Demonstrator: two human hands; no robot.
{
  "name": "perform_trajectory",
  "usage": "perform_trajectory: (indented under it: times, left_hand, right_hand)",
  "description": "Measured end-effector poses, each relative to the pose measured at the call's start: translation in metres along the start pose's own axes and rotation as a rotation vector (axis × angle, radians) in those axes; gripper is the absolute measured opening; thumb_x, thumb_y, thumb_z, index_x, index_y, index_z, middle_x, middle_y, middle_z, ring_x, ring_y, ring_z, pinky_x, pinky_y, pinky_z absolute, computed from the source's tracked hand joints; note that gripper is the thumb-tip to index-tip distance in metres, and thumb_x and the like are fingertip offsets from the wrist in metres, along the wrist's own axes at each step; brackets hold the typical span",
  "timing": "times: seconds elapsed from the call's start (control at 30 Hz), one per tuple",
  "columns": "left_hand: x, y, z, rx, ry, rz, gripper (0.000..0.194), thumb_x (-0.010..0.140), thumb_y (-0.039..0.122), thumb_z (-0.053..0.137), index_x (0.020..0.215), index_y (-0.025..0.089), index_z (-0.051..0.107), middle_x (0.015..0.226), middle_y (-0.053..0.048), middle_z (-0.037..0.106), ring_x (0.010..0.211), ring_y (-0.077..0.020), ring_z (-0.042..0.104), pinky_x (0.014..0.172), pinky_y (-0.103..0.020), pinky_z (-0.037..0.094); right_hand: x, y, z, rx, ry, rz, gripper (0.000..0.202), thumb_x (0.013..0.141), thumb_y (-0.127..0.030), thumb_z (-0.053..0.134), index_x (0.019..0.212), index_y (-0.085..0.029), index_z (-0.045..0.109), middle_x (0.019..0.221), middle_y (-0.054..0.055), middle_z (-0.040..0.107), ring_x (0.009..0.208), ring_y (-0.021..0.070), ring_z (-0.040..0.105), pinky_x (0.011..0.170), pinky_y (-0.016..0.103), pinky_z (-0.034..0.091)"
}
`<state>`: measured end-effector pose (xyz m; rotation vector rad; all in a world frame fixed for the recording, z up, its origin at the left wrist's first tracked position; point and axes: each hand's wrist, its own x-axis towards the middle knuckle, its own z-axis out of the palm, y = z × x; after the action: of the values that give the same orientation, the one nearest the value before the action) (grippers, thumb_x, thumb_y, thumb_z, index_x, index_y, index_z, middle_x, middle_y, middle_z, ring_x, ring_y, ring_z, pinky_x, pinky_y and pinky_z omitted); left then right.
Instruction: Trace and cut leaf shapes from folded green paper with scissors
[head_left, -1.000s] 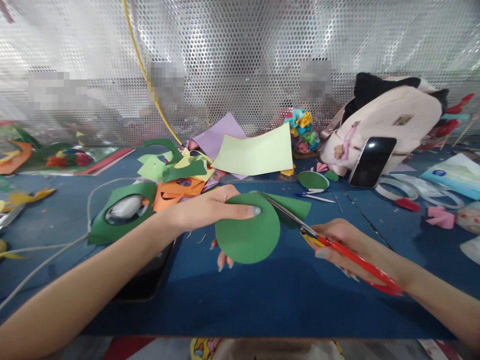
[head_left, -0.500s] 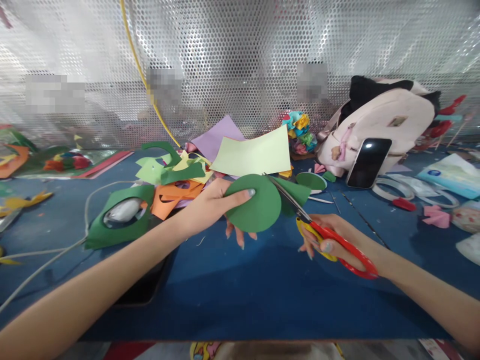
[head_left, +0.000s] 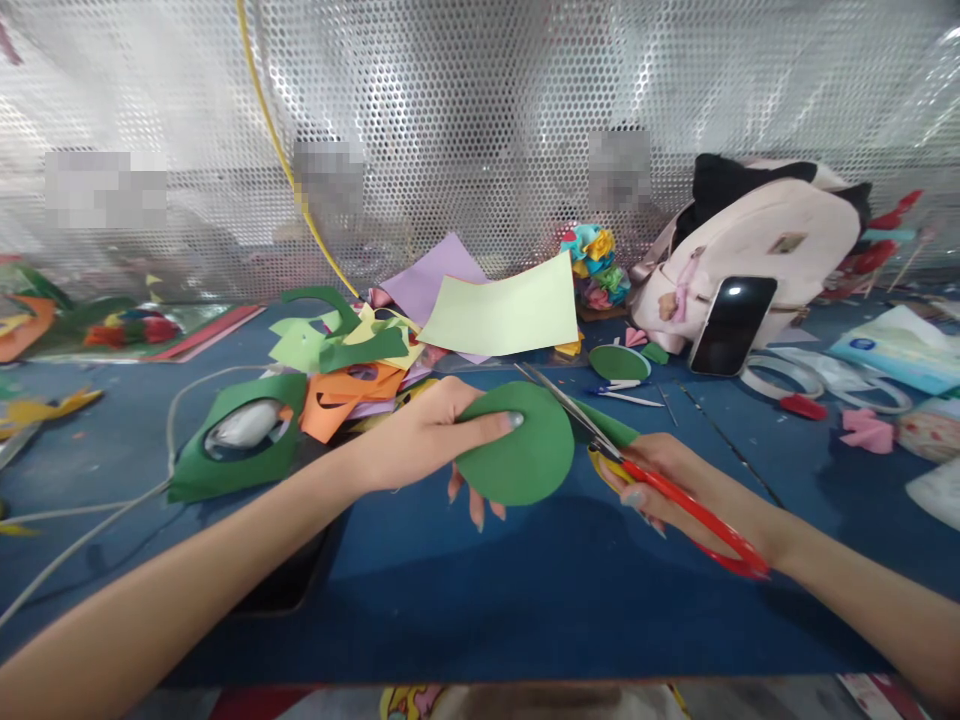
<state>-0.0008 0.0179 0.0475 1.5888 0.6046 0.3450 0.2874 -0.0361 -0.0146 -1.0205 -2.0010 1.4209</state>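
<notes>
My left hand point(head_left: 442, 435) pinches a round piece of green paper point(head_left: 517, 460), thumb on top and the other fingers beneath. In my right hand point(head_left: 667, 485) is a pair of scissors point(head_left: 697, 510) with red and yellow handles. Its blades point up and left along the right edge of the round paper, slightly parted. Behind the blades shows a green paper offcut point(head_left: 611, 425), partly hidden; I cannot tell whether it is still joined to the circle. Both hands are above the blue table.
Colored paper scraps point(head_left: 360, 345) and a pale green sheet point(head_left: 502, 310) lie behind my hands. A phone point(head_left: 733, 325) leans on a white backpack point(head_left: 765, 250). A tablet-like dark device point(head_left: 285, 585) is under my left forearm. Pens point(head_left: 626, 393) lie beside a green oval point(head_left: 619, 362).
Both hands have come lower and nearer, with the paper circle and scissors. The green offcut beside the blades has shifted right and down toward my right hand.
</notes>
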Motion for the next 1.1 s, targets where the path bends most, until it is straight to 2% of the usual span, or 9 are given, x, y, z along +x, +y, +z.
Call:
perform_trajectory:
  times: [0.2,0.6,0.8,1.0,1.1]
  left_hand:
    - [0.0,0.004,-0.003,0.05,-0.019,-0.023,0.045,0.101,0.043,0.059,0.076,0.011,0.078,0.07,-0.011,0.079,0.05,-0.0164,0.073,0.037,-0.016,0.047]
    - [0.002,-0.001,-0.004,-0.051,-0.051,0.001,0.044,0.101,0.043,0.059,0.077,0.013,0.08,0.07,-0.009,0.08,0.049,-0.0165,0.073,0.038,-0.016,0.048]
    - [0.001,0.003,-0.007,-0.01,-0.065,-0.018,0.043,0.101,0.041,0.06,0.076,0.012,0.081,0.069,-0.01,0.079,0.047,-0.0155,0.072,0.038,-0.015,0.049]
    - [0.001,0.001,-0.013,0.043,-0.111,-0.044,0.042,0.102,0.041,0.059,0.079,0.013,0.082,0.071,-0.008,0.08,0.048,-0.0137,0.072,0.044,-0.015,0.053]
    - [0.0,0.0,-0.012,0.058,-0.123,-0.063,0.046,0.102,0.045,0.058,0.079,0.014,0.083,0.071,-0.008,0.08,0.051,-0.0148,0.073,0.044,-0.016,0.053]
  right_hand:
    - [-0.001,-0.002,-0.001,0.005,-0.006,0.019,0.05,0.096,-0.068,0.055,0.079,-0.023,0.04,0.07,-0.006,0.034,0.053,0.0087,0.032,0.045,0.024,0.028]
    - [-0.001,0.002,0.001,0.026,-0.002,0.034,0.052,0.094,-0.072,0.053,0.079,-0.023,0.04,0.068,-0.006,0.036,0.05,0.0083,0.038,0.043,0.022,0.037]
    - [0.0,-0.002,-0.003,-0.029,-0.005,0.054,0.054,0.094,-0.073,0.053,0.077,-0.023,0.04,0.065,-0.007,0.037,0.048,0.0073,0.038,0.041,0.022,0.032]
    - [-0.001,-0.002,-0.004,-0.036,0.016,0.131,0.053,0.093,-0.07,0.057,0.074,-0.023,0.042,0.056,-0.007,0.041,0.042,0.008,0.042,0.04,0.023,0.034]
    - [-0.001,0.002,-0.004,-0.012,0.048,0.119,0.051,0.092,-0.069,0.06,0.076,-0.023,0.044,0.055,-0.007,0.041,0.042,0.0087,0.042,0.04,0.023,0.033]
